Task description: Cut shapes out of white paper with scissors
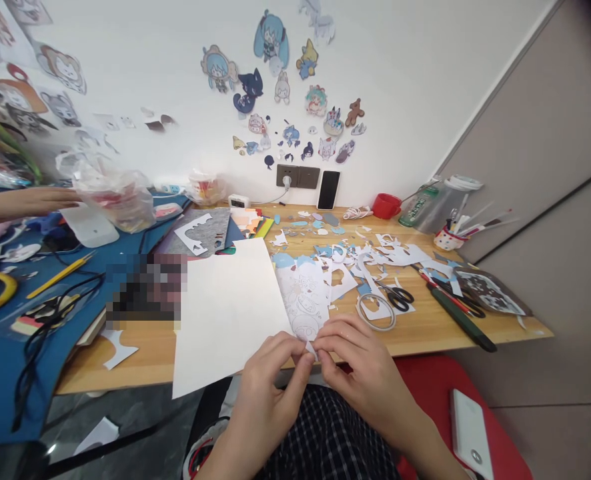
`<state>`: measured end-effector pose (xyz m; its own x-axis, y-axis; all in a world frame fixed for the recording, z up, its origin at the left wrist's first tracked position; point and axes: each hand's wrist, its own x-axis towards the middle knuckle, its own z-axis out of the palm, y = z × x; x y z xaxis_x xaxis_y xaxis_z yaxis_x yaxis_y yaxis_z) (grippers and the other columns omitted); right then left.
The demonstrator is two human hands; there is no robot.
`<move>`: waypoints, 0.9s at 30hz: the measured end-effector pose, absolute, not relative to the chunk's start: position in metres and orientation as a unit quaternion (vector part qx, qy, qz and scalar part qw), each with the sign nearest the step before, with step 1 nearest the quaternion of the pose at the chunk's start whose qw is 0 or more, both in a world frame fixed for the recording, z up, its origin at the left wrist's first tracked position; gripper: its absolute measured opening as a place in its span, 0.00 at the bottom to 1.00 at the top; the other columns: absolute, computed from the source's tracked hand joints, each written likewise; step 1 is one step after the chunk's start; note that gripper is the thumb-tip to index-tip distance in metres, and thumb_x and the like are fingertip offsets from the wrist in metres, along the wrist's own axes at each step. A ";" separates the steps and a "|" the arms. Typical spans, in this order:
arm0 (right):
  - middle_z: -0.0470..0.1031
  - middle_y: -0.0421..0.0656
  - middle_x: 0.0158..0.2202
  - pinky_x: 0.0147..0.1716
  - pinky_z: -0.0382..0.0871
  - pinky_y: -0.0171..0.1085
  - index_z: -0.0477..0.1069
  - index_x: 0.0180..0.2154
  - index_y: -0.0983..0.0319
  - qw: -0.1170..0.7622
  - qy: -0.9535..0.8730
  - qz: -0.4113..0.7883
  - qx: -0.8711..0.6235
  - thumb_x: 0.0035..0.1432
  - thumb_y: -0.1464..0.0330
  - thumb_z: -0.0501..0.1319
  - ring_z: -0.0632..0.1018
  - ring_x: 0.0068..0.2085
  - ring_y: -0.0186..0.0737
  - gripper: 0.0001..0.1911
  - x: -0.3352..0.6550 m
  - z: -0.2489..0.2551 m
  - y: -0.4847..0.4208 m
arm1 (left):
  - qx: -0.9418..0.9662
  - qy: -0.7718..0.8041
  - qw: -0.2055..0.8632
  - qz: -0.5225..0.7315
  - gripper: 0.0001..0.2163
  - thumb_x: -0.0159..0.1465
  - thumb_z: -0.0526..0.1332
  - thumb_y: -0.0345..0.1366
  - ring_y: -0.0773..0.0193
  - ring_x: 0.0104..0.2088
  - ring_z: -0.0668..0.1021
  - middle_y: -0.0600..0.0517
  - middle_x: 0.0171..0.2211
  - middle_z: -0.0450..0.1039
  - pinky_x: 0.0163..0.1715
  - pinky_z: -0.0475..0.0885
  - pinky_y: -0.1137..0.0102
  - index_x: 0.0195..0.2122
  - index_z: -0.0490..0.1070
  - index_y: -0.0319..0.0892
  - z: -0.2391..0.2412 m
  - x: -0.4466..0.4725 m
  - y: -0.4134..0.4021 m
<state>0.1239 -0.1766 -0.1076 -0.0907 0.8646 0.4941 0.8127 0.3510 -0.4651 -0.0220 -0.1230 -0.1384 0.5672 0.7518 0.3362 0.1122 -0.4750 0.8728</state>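
Observation:
Between the fingertips of my left hand (275,380) and my right hand (358,360) is a small white paper piece (311,348). Both hands pinch it just over the desk's front edge, above my lap. Beyond them a printed paper sheet (303,293) with line-drawn cartoon figures lies on the desk. To the left, a large blank white sheet (230,313) overhangs the front edge. A roll of tape (376,312) and black-handled scissors (399,297) lie to the right of my right hand, amid paper scraps (343,283).
Another person's hand (50,199) reaches over the blue mat (5,373) at left. A green utility knife (460,317) and a dark tray (493,291) are at right. A phone (328,190) leans on the wall; a red cup (386,205) stands nearby. A white power bank (470,430) rests on a red stool (435,387).

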 end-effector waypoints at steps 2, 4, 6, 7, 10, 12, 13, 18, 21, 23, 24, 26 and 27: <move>0.73 0.42 0.31 0.41 0.67 0.41 0.70 0.31 0.61 0.369 -0.734 0.054 -0.567 0.57 0.78 0.55 0.70 0.38 0.40 0.08 0.124 -0.107 -0.177 | 0.773 0.276 0.431 0.376 0.06 0.64 0.54 0.29 0.68 0.31 0.69 0.55 0.28 0.66 0.32 0.64 0.75 0.29 0.63 0.42 -0.138 -0.023 -0.123; 0.72 0.42 0.31 0.41 0.66 0.41 0.70 0.31 0.61 0.374 -0.728 0.076 -0.570 0.57 0.78 0.55 0.70 0.38 0.40 0.08 0.124 -0.105 -0.177 | 0.772 0.274 0.429 0.380 0.06 0.63 0.54 0.29 0.68 0.30 0.69 0.55 0.27 0.65 0.31 0.63 0.76 0.29 0.63 0.42 -0.137 -0.024 -0.123; 0.72 0.41 0.31 0.40 0.65 0.40 0.70 0.32 0.61 0.382 -0.718 0.091 -0.574 0.57 0.77 0.55 0.69 0.38 0.39 0.08 0.124 -0.105 -0.177 | 0.771 0.273 0.434 0.378 0.06 0.63 0.54 0.29 0.68 0.30 0.69 0.55 0.27 0.65 0.31 0.63 0.76 0.29 0.62 0.42 -0.137 -0.024 -0.122; 0.72 0.41 0.31 0.39 0.65 0.39 0.70 0.32 0.61 0.386 -0.713 0.094 -0.577 0.57 0.77 0.55 0.69 0.38 0.39 0.08 0.124 -0.105 -0.176 | 0.769 0.274 0.439 0.374 0.06 0.63 0.53 0.29 0.68 0.30 0.69 0.55 0.28 0.65 0.31 0.63 0.76 0.29 0.62 0.42 -0.136 -0.025 -0.122; 0.71 0.41 0.30 0.37 0.64 0.39 0.68 0.29 0.62 0.388 -0.702 0.087 -0.591 0.56 0.78 0.56 0.69 0.37 0.39 0.07 0.123 -0.106 -0.176 | 0.760 0.279 0.467 0.355 0.06 0.64 0.53 0.30 0.69 0.30 0.68 0.56 0.27 0.64 0.31 0.63 0.75 0.28 0.62 0.42 -0.136 -0.026 -0.119; 0.70 0.42 0.29 0.36 0.63 0.39 0.66 0.28 0.63 0.385 -0.694 0.080 -0.604 0.56 0.78 0.55 0.68 0.36 0.39 0.07 0.123 -0.107 -0.176 | 0.753 0.280 0.486 0.345 0.06 0.64 0.53 0.31 0.68 0.30 0.67 0.56 0.27 0.63 0.31 0.62 0.75 0.28 0.62 0.42 -0.136 -0.027 -0.118; 0.69 0.41 0.29 0.36 0.62 0.39 0.66 0.28 0.63 0.385 -0.691 0.079 -0.607 0.57 0.78 0.55 0.68 0.36 0.39 0.07 0.124 -0.107 -0.177 | 0.749 0.280 0.494 0.341 0.07 0.64 0.53 0.32 0.68 0.30 0.67 0.56 0.27 0.63 0.31 0.62 0.75 0.28 0.62 0.42 -0.135 -0.027 -0.117; 0.70 0.41 0.32 0.39 0.62 0.38 0.68 0.33 0.62 0.390 -0.701 0.105 -0.587 0.57 0.74 0.58 0.68 0.39 0.39 0.02 0.124 -0.105 -0.178 | 0.749 0.282 0.495 0.339 0.07 0.64 0.53 0.32 0.68 0.30 0.67 0.56 0.27 0.63 0.32 0.62 0.75 0.28 0.62 0.42 -0.135 -0.028 -0.116; 0.70 0.41 0.32 0.39 0.61 0.38 0.68 0.33 0.62 0.385 -0.708 0.120 -0.580 0.58 0.74 0.58 0.68 0.39 0.38 0.02 0.123 -0.105 -0.179 | 0.755 0.280 0.487 0.340 0.07 0.64 0.53 0.32 0.68 0.30 0.68 0.56 0.27 0.63 0.32 0.62 0.75 0.28 0.63 0.42 -0.135 -0.029 -0.115; 0.69 0.41 0.32 0.40 0.61 0.38 0.66 0.33 0.62 0.383 -0.708 0.132 -0.578 0.60 0.75 0.56 0.67 0.39 0.38 0.04 0.123 -0.106 -0.180 | 0.756 0.278 0.484 0.341 0.07 0.64 0.53 0.33 0.68 0.30 0.67 0.56 0.27 0.63 0.32 0.62 0.75 0.28 0.62 0.42 -0.135 -0.029 -0.115; 0.69 0.40 0.33 0.40 0.61 0.38 0.66 0.33 0.62 0.383 -0.708 0.137 -0.578 0.61 0.75 0.55 0.67 0.40 0.38 0.04 0.122 -0.107 -0.180 | 0.757 0.277 0.483 0.341 0.07 0.64 0.53 0.33 0.68 0.30 0.67 0.56 0.27 0.63 0.32 0.62 0.75 0.28 0.62 0.42 -0.135 -0.029 -0.115; 0.69 0.40 0.33 0.40 0.61 0.39 0.65 0.34 0.62 0.376 -0.708 0.141 -0.581 0.62 0.75 0.54 0.67 0.40 0.38 0.05 0.122 -0.108 -0.180 | 0.760 0.275 0.479 0.343 0.07 0.64 0.53 0.33 0.68 0.30 0.67 0.55 0.27 0.63 0.32 0.62 0.74 0.28 0.62 0.42 -0.135 -0.029 -0.114; 0.69 0.41 0.33 0.40 0.61 0.39 0.64 0.34 0.62 0.371 -0.709 0.139 -0.583 0.62 0.75 0.53 0.67 0.40 0.38 0.05 0.121 -0.108 -0.180 | 0.760 0.275 0.478 0.343 0.07 0.64 0.53 0.33 0.67 0.30 0.67 0.55 0.27 0.63 0.32 0.62 0.74 0.28 0.62 0.42 -0.135 -0.030 -0.114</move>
